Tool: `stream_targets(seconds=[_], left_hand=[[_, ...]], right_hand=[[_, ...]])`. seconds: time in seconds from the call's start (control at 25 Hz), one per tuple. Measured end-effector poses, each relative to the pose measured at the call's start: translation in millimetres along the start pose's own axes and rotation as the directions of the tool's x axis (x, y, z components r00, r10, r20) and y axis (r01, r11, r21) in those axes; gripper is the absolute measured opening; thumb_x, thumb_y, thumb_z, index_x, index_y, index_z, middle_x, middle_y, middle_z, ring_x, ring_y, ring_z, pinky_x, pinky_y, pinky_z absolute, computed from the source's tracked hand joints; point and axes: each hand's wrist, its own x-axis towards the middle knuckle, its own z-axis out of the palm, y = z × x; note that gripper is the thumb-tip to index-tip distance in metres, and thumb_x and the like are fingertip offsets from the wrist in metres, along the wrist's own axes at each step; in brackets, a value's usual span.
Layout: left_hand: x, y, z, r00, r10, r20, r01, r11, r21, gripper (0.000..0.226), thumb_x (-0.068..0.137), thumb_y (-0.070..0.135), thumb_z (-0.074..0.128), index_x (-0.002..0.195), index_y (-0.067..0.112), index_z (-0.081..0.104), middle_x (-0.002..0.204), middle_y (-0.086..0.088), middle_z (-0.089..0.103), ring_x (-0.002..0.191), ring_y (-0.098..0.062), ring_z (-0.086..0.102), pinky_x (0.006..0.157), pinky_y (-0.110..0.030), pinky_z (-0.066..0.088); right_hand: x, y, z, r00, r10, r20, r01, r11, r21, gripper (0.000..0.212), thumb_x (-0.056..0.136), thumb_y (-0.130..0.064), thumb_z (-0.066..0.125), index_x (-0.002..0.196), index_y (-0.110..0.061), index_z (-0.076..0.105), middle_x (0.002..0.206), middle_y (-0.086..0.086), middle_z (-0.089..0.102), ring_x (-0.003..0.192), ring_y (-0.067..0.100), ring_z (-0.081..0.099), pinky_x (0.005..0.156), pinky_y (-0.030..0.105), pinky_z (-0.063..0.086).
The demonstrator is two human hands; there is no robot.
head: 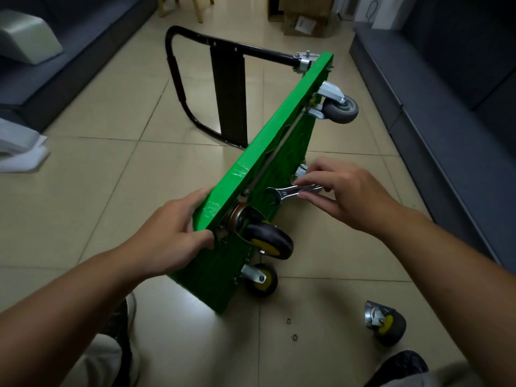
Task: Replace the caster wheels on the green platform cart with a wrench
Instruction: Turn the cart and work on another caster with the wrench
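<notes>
Green platform cart (268, 152) is stood on its long edge, underside faced right; its near top edge is gripped by the left hand (178, 236). Wrench (290, 192) is pinched in the right hand (343, 194), shank level, open head pointed left at the underside just above the near caster (268, 241); the bolt itself cannot be made out.

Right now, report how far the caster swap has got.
Done: one loose caster lies on the floor beside two small rings. In hand: the left hand steadies the tipped green cart while the right hand holds the wrench beside a yellow-hubbed caster. Left: the grey far caster probably still needs swapping.
</notes>
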Motion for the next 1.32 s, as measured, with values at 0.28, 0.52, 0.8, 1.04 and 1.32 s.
stream_targets(seconds=[0.28,0.52,0.8,1.04,1.32], left_hand=[[-12.2,-4.5,-9.7,0.989,0.082,0.125,-0.084,0.996,0.018,0.085,0.074,0.029,0.063,0.150,0.055,0.034,0.125,0.006,0.066,0.095,-0.024,0.071,0.074,-0.050,0.061],[-3.9,2.9,-21.5,0.997,0.006,0.074,-0.031,0.942,0.335,0.067,0.078,0.069,0.048,0.143,0.061,0.032,0.120,0.015,0.066,0.096,-0.006,0.065,0.079,-0.040,0.058],[3.8,7.3,-0.6,0.971,0.119,-0.209,0.001,0.867,0.499,0.066,0.086,0.081,0.020,0.128,0.043,0.054,0.081,0.011,0.067,0.069,-0.008,0.059,0.063,-0.036,0.051],[15.8,-7.0,-20.5,0.965,0.186,-0.187,-0.075,0.874,0.481,0.069,0.087,0.080,0.026,0.134,0.040,0.059,0.085,0.008,0.073,0.065,-0.006,0.061,0.059,-0.035,0.052],[34.4,-16.8,-43.6,0.967,0.206,-0.148,-0.115,0.877,0.467,0.070,0.085,0.082,0.033,0.131,0.038,0.063,0.092,0.009,0.076,0.069,-0.005,0.065,0.060,-0.038,0.056]], right_hand=[[13.7,0.0,-8.3,0.999,-0.039,0.037,0.040,0.998,-0.051,0.021,0.090,-0.035,0.069,0.102,-0.019,0.074,0.144,-0.005,0.050,0.095,0.010,0.058,0.078,0.029,0.050],[27.5,4.0,2.3,0.994,0.005,0.111,-0.003,1.000,-0.018,0.019,0.088,-0.041,0.067,0.094,-0.023,0.070,0.159,-0.012,0.035,0.126,0.019,0.056,0.093,0.044,0.056],[53.6,12.8,-18.2,0.998,0.052,0.023,-0.050,0.993,-0.109,0.068,0.073,-0.038,0.080,0.134,-0.029,0.051,0.141,-0.013,0.047,0.107,0.020,0.063,0.079,0.034,0.056],[89.4,22.2,-3.5,0.986,0.079,0.150,-0.040,0.968,-0.246,0.070,0.084,-0.046,0.074,0.146,-0.031,0.046,0.141,-0.014,0.048,0.115,0.019,0.059,0.085,0.036,0.050],[101.5,16.5,-3.0,0.993,0.094,0.072,-0.066,0.944,-0.323,0.050,0.083,-0.049,0.074,0.125,-0.026,0.060,0.120,-0.008,0.058,0.100,0.021,0.061,0.071,0.032,0.044]])
